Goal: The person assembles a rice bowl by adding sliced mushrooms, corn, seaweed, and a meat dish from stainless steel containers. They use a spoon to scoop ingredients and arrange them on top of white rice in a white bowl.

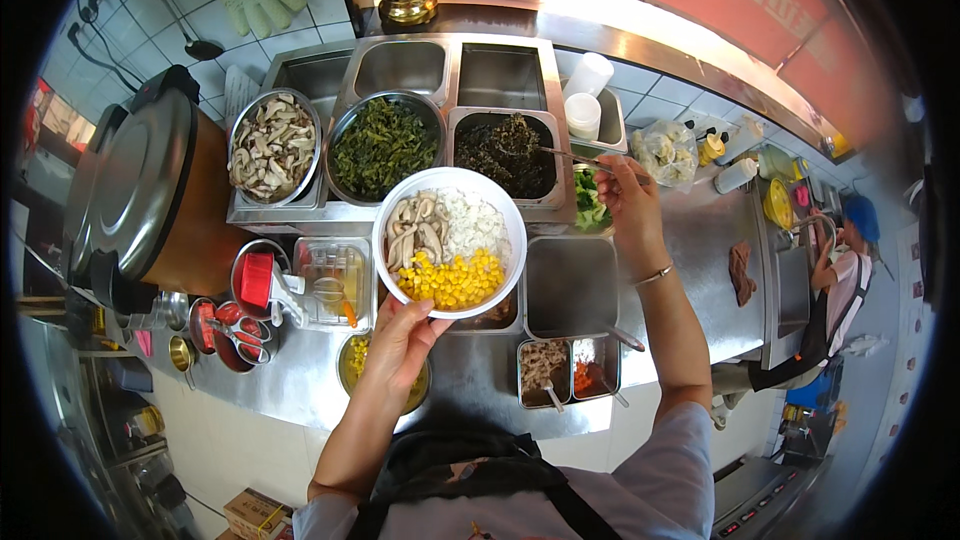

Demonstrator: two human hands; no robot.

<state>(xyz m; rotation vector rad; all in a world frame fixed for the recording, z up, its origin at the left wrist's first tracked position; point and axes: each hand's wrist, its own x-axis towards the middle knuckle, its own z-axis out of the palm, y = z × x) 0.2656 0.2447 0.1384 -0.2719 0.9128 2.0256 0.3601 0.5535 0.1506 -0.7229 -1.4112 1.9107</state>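
Observation:
My left hand (409,337) grips the near rim of a white round bowl (519,255). Inside it lie sliced mushrooms (412,232) on the left, white rice (474,223) on the right and yellow corn kernels (450,279) toward me. My right hand (626,191) holds the handle of a metal spoon (570,156). The spoon's bowl, heaped with chopped dark greens, is over a square steel pan of the same dark greens (480,142). To the left stand a round pan of green chopped vegetables (386,139) and an oval pan of sliced mushrooms (271,146).
A large rice cooker (150,195) stands at left. Scissors (244,334) lie across steel pots. Near the counter's front are a corn bowl (356,352) and a divided container of shredded meat (544,364). Farther right, a person in a blue cap (861,217) works beside a sink (793,281).

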